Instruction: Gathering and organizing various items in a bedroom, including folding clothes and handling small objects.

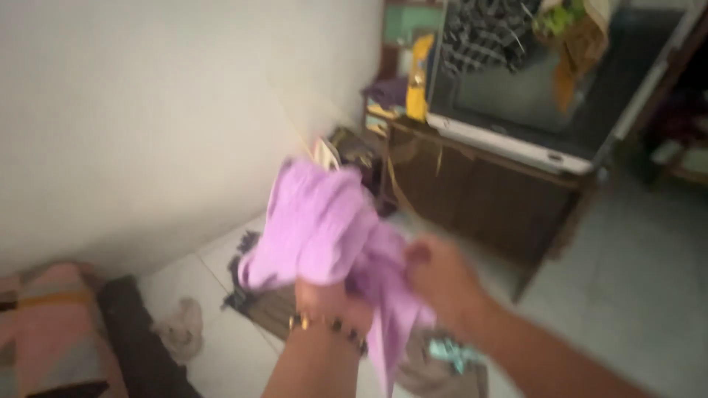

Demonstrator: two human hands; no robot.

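A light purple cloth [321,221] hangs bunched in front of me, blurred by motion. My left hand [332,304], with a beaded bracelet on the wrist, grips the cloth from below. My right hand [441,276] holds the cloth's right side, fingers curled into the fabric. A strip of the cloth dangles down between my two forearms.
A dark wooden cabinet [479,195] carries a television [538,96] with clothes draped over its top. A plain wall [162,110] fills the left. Crumpled cloths [181,328] and a dark pile [251,295] lie on the tiled floor; a patterned mattress [51,332] sits at lower left.
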